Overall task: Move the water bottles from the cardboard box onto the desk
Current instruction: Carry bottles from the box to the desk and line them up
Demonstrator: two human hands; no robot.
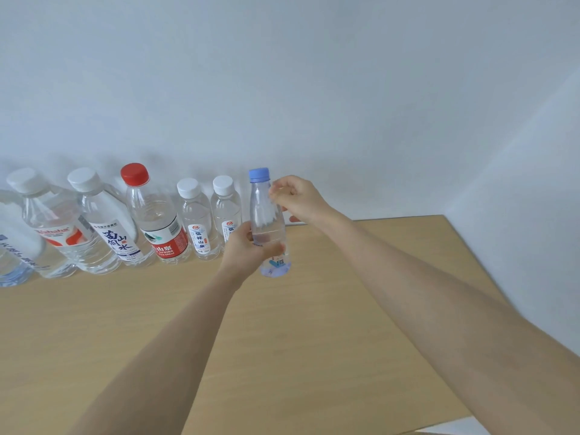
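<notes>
Centre frame: left grip (244, 248) closed round lower body of upright blue-capped bottle (265, 211), at right end of bottle row (163, 221) along wall, base at table (282, 340). Right grip (298, 199) curled beside bottle neck; holding or not, cannot tell.

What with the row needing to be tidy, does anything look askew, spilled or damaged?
Nothing stands out: the row of bottles stands upright on the desk, no spill; the left hand grips the blue-capped bottle upright too.
</notes>
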